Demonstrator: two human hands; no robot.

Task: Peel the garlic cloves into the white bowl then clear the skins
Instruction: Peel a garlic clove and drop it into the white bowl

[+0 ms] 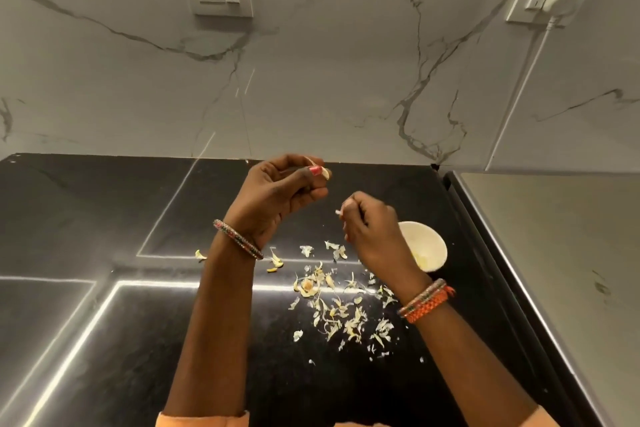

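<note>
Left hand pinches a clove above the bench. Right hand pinches a skin scrap. Bowl at 3 o'clock; skins at 6.

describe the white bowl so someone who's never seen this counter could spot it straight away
Start at the black countertop and go to its right edge. The white bowl sits there, partly hidden behind the right hand. It is the only round, solid white vessel; everything near it is thin, scattered garlic skins.
</note>
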